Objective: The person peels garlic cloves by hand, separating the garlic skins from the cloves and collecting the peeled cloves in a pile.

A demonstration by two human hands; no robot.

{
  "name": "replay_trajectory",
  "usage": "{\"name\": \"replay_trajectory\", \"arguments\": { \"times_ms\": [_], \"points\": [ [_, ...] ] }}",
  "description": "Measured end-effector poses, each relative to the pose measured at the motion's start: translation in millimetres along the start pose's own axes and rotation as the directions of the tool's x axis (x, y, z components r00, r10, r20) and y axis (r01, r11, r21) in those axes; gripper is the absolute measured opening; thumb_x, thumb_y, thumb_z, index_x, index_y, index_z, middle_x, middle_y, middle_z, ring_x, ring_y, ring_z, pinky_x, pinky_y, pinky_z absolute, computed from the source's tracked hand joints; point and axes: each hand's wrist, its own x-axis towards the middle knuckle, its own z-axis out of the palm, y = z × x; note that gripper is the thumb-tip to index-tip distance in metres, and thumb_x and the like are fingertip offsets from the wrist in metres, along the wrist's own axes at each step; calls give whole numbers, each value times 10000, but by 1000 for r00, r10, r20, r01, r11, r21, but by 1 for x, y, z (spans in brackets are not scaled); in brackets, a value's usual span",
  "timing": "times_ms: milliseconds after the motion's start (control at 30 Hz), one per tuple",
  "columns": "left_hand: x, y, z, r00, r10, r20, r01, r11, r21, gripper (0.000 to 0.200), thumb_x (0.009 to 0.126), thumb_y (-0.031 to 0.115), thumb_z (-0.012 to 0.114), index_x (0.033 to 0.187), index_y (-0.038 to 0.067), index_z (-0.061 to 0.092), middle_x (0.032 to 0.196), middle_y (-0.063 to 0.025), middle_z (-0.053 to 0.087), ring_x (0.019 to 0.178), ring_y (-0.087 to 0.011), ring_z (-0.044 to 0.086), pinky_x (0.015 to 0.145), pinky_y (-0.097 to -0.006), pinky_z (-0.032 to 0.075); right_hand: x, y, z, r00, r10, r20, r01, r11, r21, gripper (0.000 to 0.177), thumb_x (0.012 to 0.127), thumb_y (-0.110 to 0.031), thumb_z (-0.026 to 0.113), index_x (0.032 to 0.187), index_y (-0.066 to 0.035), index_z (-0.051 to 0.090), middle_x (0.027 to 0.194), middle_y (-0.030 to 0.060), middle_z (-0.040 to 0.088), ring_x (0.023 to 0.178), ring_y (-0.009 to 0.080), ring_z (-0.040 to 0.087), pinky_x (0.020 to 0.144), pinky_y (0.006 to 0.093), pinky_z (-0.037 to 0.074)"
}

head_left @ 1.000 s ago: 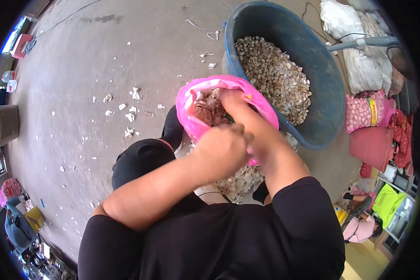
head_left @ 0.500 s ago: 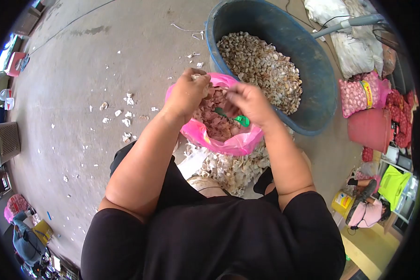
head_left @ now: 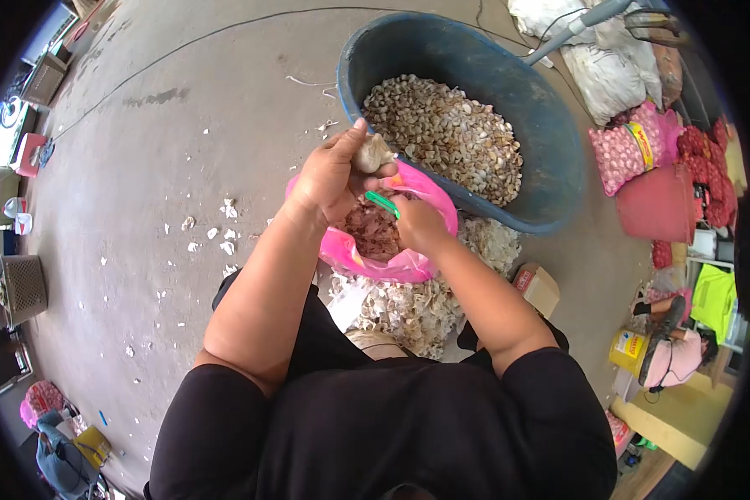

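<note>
Left hand [head_left: 332, 171] cups garlic bulb [head_left: 373, 153], right hand [head_left: 421, 225] clutches green tool [head_left: 382, 202] angled toward it; a slip might jab the left.

Left grip [head_left: 327, 173] holds garlic [head_left: 373, 154], right grip [head_left: 421, 225] 1 green tool [head_left: 381, 202].

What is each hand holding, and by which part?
The left hand holds a garlic bulb by its sides; the right hand grips a green tool, its held part hidden inside the grip.
</note>
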Motion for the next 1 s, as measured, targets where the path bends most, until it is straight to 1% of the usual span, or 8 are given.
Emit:
{"name": "replay_trajectory", "arguments": {
  "times_ms": [100, 133, 200, 367, 600, 733, 833, 1000],
  "points": [
    [4, -4, 6, 998, 55, 2, -55, 993, 103, 389, 870, 398, 416, 887, 20, 507, 694, -86, 553, 483, -137, 499, 375, -205, 368, -44, -7, -51, 995, 82, 58, -100, 892, 440, 279, 772, -166, 571, 1013, -49, 495, 833, 190, 574, 779, 326, 573, 658, 413, 431],
    [7, -8, 10, 997, 79, -9, -78, 992, 102, 390, 868, 407, 416, 872, 28, 507, 679, -80, 546, 468, -130, 478, 368, -209, 347, -54, -3, -56, 989, 98, -106, -41, 893, 447, 281, 790, -143, 552, 1048, -54, 486, 792, 149, 571, 739, 255, 583, 602, 359, 437],
    [10, -17, 21, 992, 121, -32, -117, 988, 100, 392, 863, 423, 416, 841, 43, 507, 650, -68, 533, 438, -116, 436, 356, -216, 305, -76, 5, -63, 899, 129, -418, 71, 900, 431, 296, 827, -98, 513, 1118, -62, 469, 711, 68, 564, 658, 115, 605, 491, 250, 448],
    [17, -50, 52, 972, 233, -26, -215, 930, 297, 414, 882, 417, 363, 787, 44, 514, 590, -47, 512, 437, -121, 437, 384, -234, 324, -128, -21, -100, 734, -82, -674, 287, 937, 199, 406, 781, -96, 538, 1176, -122, 449, 868, 165, 590, 704, 332, 575, 597, 387, 457],
    [33, -84, 70, 906, 410, 110, -398, 732, 553, 431, 904, 352, 335, 855, -42, 500, 755, -91, 546, 672, -173, 495, 606, -277, 410, -156, -11, -110, 743, -69, -666, 153, 986, 68, 425, 767, -70, 526, 1181, -137, 457, 821, 166, 580, 678, 337, 565, 574, 387, 455],
    [32, -90, 83, 929, 362, 73, -342, 768, 541, 419, 903, 334, 343, 864, -47, 513, 763, -112, 559, 667, -183, 508, 600, -282, 416, -162, 0, -101, 733, -64, -677, 80, 997, -7, 430, 763, -90, 525, 1183, -159, 458, 733, 156, 572, 630, 332, 555, 549, 402, 447],
    [34, -94, 89, 952, 299, 58, -296, 861, 413, 403, 902, 325, 344, 848, -34, 521, 706, -101, 560, 629, -180, 520, 565, -289, 417, -172, 33, -96, 914, 101, -392, -201, 954, -223, 436, 765, -104, 529, 1187, -185, 457, 734, 148, 568, 632, 326, 561, 553, 405, 449],
    [16, -72, 96, 977, -73, 201, -33, 878, 477, 438, 897, 341, 329, 741, -8, 542, 638, -72, 553, 581, -152, 509, 550, -278, 399, -184, 56, -122, 777, -147, -612, 137, 988, -64, 439, 761, -113, 557, 1178, -220, 473, 727, 92, 543, 612, 285, 550, 535, 381, 447]
  ]
}}
